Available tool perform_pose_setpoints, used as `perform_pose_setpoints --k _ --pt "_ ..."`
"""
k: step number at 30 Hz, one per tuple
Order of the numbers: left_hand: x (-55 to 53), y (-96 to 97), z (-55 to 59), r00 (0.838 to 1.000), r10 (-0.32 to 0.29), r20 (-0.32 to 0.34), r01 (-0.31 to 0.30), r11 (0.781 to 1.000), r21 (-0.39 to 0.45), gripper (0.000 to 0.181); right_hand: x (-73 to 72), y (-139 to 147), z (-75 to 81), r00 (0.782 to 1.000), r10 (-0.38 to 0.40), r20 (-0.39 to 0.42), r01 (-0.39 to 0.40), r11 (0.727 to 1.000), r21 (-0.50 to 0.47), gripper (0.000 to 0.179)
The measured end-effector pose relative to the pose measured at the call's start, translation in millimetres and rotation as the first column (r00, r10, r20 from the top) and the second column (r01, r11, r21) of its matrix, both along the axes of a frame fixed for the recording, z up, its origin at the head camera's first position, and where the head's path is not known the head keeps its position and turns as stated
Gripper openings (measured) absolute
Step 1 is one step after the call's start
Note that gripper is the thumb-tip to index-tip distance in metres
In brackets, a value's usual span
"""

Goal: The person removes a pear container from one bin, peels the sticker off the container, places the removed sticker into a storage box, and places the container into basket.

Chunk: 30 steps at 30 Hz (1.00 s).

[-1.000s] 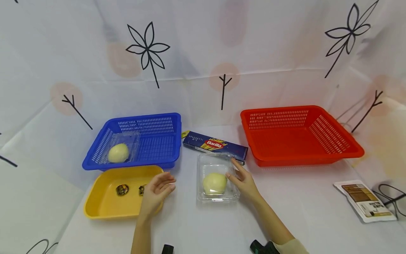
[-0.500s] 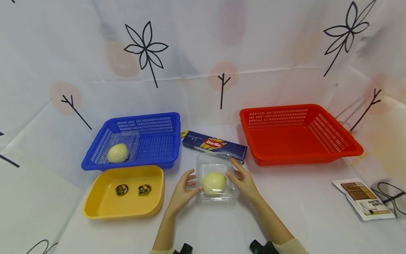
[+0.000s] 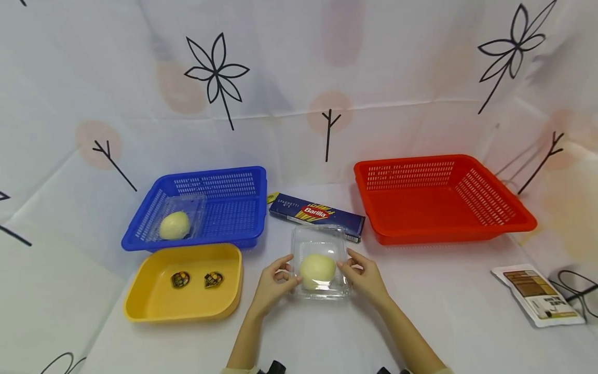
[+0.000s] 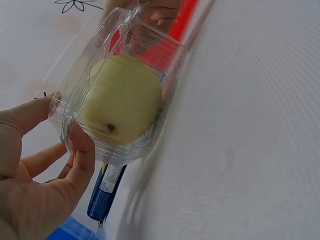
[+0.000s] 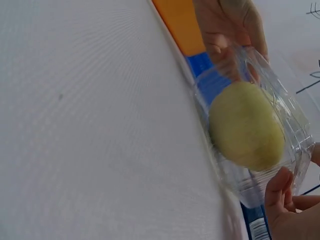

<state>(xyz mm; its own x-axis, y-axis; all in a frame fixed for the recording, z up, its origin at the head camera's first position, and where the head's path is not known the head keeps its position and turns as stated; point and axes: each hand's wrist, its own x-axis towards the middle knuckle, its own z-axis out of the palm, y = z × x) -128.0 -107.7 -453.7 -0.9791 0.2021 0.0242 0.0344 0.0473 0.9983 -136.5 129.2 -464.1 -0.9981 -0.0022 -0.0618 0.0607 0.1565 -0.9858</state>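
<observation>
A clear plastic clamshell box point(image 3: 320, 235) sits between my two hands in the head view, a pale yellow-green round fruit point(image 3: 317, 269) inside it. My left hand point(image 3: 271, 285) pinches the left edge of the box; the left wrist view shows thumb and finger on its rim. On the opposite side my right hand point(image 3: 369, 280) grips the right edge, its fingertips point(image 5: 281, 181) at the rim in the right wrist view. A small brown spot marks the fruit point(image 4: 122, 97) in the left wrist view.
Behind the box lies a blue spaghetti carton point(image 3: 317, 212). A blue basket point(image 3: 233, 205) holds another boxed fruit point(image 3: 175, 225). The yellow tray point(image 3: 154, 298) bears two small dark patterned pieces point(image 3: 213, 279). At right are a red basket point(image 3: 416, 208) and a white-and-brown pouch point(image 3: 537, 295).
My left hand has moved right from over the yellow tray to the box's left edge. My right hand has shifted slightly down along the right edge, and the box has barely moved.
</observation>
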Motion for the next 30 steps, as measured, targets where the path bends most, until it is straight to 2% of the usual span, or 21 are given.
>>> perform_pose_setpoints --k 4,9,15,23,26,30 --pt "-0.3 -2.2 -2.1 1.000 0.009 -0.016 -0.009 1.000 0.004 0.059 4.0 0 4.9 1.000 0.021 -0.008 -0.021 0.999 -0.042 0.054" --pt "2.0 -6.6 11.5 0.997 0.047 -0.068 -0.045 0.998 0.035 0.055 4.7 -2 14.2 0.996 0.061 -0.065 -0.067 0.993 -0.098 0.053" --pt "4.6 -14.7 29.1 0.991 0.062 -0.118 -0.057 0.997 0.050 0.053 3.1 -8 31.6 0.989 0.085 -0.121 -0.102 0.985 -0.137 0.054" --pt "2.9 -29.6 50.8 0.970 0.091 -0.227 -0.073 0.993 0.088 0.049 -5.6 -20 56.8 0.970 0.155 -0.187 -0.189 0.965 -0.180 0.054" --pt "1.2 -35.1 58.7 0.961 0.135 -0.241 -0.115 0.989 0.096 0.047 -10.9 -27 65.2 0.960 0.173 -0.219 -0.214 0.960 -0.181 0.054" --pt "0.2 -42.2 68.6 0.955 0.222 -0.199 -0.200 0.972 0.123 0.044 -19.3 -40 76.3 0.954 0.178 -0.243 -0.222 0.960 -0.169 0.058"
